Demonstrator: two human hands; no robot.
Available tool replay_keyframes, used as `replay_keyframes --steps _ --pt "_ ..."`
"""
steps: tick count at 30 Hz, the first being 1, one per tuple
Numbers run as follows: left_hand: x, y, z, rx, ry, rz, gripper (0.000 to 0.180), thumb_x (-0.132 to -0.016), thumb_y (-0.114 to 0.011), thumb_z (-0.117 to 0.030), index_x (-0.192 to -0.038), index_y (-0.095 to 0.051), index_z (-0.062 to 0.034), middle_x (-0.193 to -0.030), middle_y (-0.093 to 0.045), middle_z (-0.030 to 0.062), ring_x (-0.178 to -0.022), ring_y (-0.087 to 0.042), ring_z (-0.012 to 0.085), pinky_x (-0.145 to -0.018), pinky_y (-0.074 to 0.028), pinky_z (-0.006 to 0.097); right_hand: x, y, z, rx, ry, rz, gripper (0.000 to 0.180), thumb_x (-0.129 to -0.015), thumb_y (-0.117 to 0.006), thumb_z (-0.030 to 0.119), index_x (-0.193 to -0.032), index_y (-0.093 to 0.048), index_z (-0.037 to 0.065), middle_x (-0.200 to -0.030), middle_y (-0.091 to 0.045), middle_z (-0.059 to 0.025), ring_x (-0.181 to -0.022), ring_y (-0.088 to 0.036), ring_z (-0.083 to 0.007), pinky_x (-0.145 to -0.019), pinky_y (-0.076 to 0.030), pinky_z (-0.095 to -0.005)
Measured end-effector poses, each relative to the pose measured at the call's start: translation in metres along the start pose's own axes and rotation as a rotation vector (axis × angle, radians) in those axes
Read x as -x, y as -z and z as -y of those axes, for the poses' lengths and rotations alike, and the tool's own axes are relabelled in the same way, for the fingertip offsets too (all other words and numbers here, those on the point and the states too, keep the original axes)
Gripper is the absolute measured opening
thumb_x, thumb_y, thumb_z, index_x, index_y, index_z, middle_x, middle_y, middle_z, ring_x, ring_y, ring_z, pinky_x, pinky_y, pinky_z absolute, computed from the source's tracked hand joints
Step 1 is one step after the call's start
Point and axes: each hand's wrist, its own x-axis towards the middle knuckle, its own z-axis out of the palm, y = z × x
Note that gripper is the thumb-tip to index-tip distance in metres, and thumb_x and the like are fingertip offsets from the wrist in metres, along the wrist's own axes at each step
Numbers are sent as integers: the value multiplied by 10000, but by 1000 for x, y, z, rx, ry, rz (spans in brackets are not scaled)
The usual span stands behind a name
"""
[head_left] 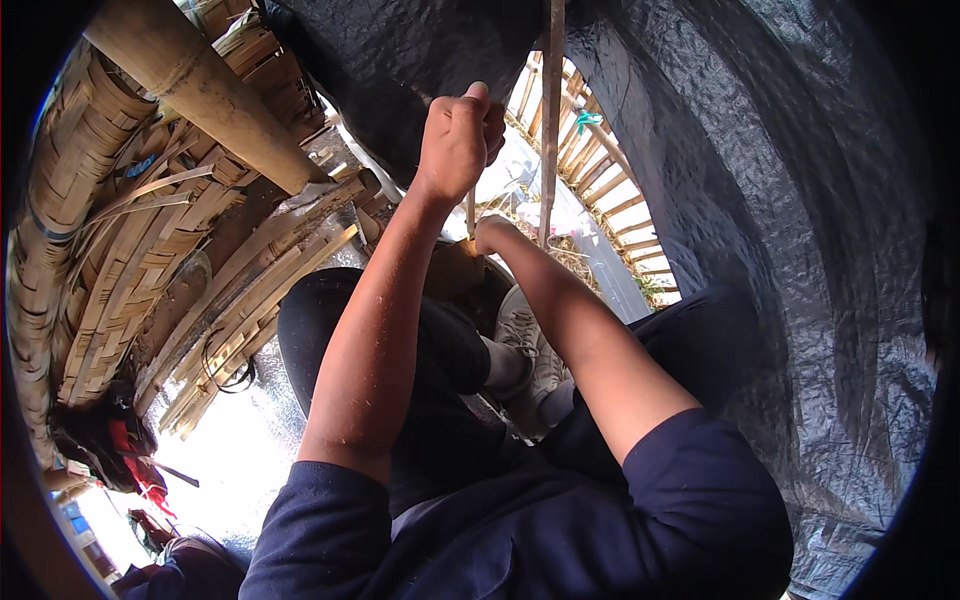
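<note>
My left hand (460,142) is raised in front of me, fingers curled into a fist with the thumb on top. What it holds, if anything, is hidden inside the fist. Below it a thin light strip (471,212) stands upright, reaching down towards my right hand (489,234). That hand is lower, over my feet, with its wrist bent and its fingers out of sight. Beside it is a brown block-like piece (455,266), partly covered by my left forearm. Just right of both hands, a long narrow wooden pole (551,120) stands upright.
Black plastic sheeting (830,300) hangs at the right and top. Split bamboo strips (265,315), a thick bamboo pole (200,95) and woven bamboo panels (85,240) fill the left. A bamboo slat fence (615,190) shows beyond. My shoes (518,335) are below my hands.
</note>
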Motion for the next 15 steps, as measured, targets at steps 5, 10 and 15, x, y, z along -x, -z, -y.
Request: replay_keyframes --steps 5,10,15 --pt "5 12 -7 -97 14 -76 512 -973 -292 -314 -510 -281 -94 -459 -276 -22 -401 -244 80 -409 -203 273 17 2 17 -40 -8 3 330 -720 -635 176 -993 -680 -4 -1047 -666 -180 -982 -653 -270 -807 -529 -362" --pt "1 6 -3 -133 -11 -90 499 -963 -280 -332 -518 -247 -108 -452 -239 -19 -392 -218 86 -408 -193 283 24 -15 10 -220 -83 -126 357 -811 -619 214 -1124 -645 44 -1184 -619 -161 -1074 -614 -298 -897 -505 -383" --pt "-2 5 -2 -94 -9 -60 484 -982 -297 -280 -541 -297 -79 -484 -344 -20 -427 -293 68 -408 -237 262 28 -39 8 -415 -155 -282 332 -829 -614 191 -1112 -638 20 -1141 -628 -195 -1087 -607 -314 -898 -502 -393"
